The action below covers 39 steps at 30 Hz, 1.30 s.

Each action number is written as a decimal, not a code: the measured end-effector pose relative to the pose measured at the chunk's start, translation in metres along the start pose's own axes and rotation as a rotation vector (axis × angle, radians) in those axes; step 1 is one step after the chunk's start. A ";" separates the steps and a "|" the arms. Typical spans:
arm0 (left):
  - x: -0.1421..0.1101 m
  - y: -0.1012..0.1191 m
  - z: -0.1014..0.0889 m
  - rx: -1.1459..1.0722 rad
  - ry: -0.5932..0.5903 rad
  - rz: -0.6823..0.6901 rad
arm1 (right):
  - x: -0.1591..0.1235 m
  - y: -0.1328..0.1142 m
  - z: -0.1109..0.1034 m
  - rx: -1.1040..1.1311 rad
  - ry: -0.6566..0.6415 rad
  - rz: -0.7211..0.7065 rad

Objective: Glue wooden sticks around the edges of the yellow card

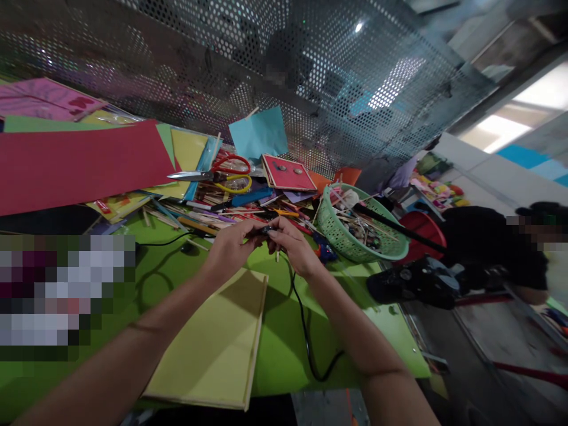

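Observation:
My left hand [229, 249] and my right hand [296, 247] meet above the green table, both closed at the fingertips around a small black thing [265, 230]. Its kind is too hidden by my fingers to tell. A thin black cable [302, 319] runs down from beside my right hand and curls on the table. Another dark cord [166, 242] reaches toward my left hand from the left. Between my forearms lies a yellow sheet with stick-like edging [213, 343]. Just beyond my fingers are loose coloured sticks and pens [208, 216].
Scissors with red and yellow handles [217, 176] lie on the craft pile. Nearby are a red panel [290, 176], blue paper [261, 136] and red card [80, 168]. A green basket [331, 228] stands right, before a perforated metal screen [275, 71]. A person in black [492, 248] is at right.

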<state>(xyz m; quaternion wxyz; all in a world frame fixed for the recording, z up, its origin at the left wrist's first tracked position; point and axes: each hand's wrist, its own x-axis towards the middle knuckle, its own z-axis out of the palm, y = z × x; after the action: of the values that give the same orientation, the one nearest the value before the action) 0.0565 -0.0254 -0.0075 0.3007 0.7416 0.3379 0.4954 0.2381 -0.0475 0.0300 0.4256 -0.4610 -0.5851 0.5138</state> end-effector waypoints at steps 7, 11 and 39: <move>-0.002 0.000 0.000 -0.002 0.002 0.016 | 0.002 0.004 0.000 0.017 0.004 -0.021; -0.002 0.001 0.001 -0.023 -0.001 0.006 | 0.002 0.003 0.000 0.024 0.002 -0.027; 0.000 0.003 -0.001 0.016 -0.011 0.044 | 0.000 -0.002 0.002 0.023 0.012 0.005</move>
<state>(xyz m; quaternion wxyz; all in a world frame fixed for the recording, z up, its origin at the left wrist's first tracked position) 0.0558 -0.0270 -0.0049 0.2859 0.7540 0.3238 0.4949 0.2358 -0.0483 0.0315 0.4331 -0.4607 -0.5753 0.5188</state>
